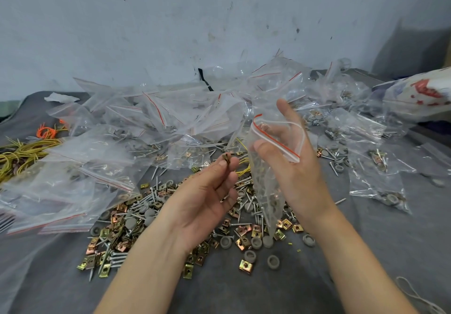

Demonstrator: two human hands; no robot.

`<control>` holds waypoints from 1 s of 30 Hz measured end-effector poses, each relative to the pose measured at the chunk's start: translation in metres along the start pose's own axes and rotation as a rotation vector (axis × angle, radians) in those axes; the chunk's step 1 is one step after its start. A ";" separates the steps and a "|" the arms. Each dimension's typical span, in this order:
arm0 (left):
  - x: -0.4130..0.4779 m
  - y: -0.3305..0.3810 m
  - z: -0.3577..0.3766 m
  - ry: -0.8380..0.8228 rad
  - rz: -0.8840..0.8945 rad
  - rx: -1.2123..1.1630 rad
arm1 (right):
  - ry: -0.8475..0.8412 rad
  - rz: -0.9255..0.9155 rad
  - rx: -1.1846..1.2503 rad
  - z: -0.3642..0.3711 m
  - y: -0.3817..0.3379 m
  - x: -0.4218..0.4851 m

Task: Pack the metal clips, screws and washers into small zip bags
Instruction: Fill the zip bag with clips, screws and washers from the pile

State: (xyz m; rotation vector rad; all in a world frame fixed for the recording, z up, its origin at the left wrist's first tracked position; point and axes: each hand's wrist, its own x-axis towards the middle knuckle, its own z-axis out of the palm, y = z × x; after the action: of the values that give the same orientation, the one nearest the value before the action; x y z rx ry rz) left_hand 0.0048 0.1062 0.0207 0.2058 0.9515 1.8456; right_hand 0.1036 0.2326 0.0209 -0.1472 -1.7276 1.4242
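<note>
Two hands are raised above the middle of the grey surface [366,252], seen from the head camera. The left hand [207,199] is palm up and pinches one brass-coloured metal clip [228,159] between thumb and forefinger, its other fingers loosely curled. Just to its right, the right hand [301,174] holds a small zip bag [267,186] with its red-striped mouth spread open, thumb on the near lip and fingers behind the far one. The bag hangs down toward the surface and may already hold some pieces, though the plastic blurs them. Below the hands lie loose clips [117,235], screws [114,256] and grey washers [273,261] mixed together. A heap of clear bags [170,113] spreads across the far side, with yellow wire [22,152] at the far left.
</note>
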 end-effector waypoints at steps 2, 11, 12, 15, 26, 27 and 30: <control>0.000 0.001 0.001 0.002 -0.023 -0.055 | -0.003 0.011 0.007 0.000 0.001 -0.002; -0.008 0.025 0.018 0.126 0.253 0.089 | -0.046 0.035 -0.028 0.006 -0.003 -0.005; -0.011 0.032 0.023 0.150 0.358 0.194 | -0.063 0.023 -0.053 0.007 -0.004 -0.006; -0.028 0.050 0.039 0.170 0.657 0.578 | -0.111 0.022 -0.125 0.011 -0.004 -0.008; -0.046 0.049 0.057 0.107 0.929 1.276 | -0.072 0.004 -0.029 0.010 0.000 -0.008; -0.047 0.052 0.055 0.113 0.936 1.254 | -0.054 -0.001 -0.027 0.008 0.000 -0.007; -0.042 0.060 0.043 0.166 0.909 1.230 | -0.013 0.035 0.001 0.004 -0.003 -0.004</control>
State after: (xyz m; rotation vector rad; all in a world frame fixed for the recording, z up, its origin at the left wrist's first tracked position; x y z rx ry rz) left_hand 0.0053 0.0820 0.1018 1.4273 2.2769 1.7394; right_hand 0.1042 0.2262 0.0213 -0.1685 -1.7420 1.4542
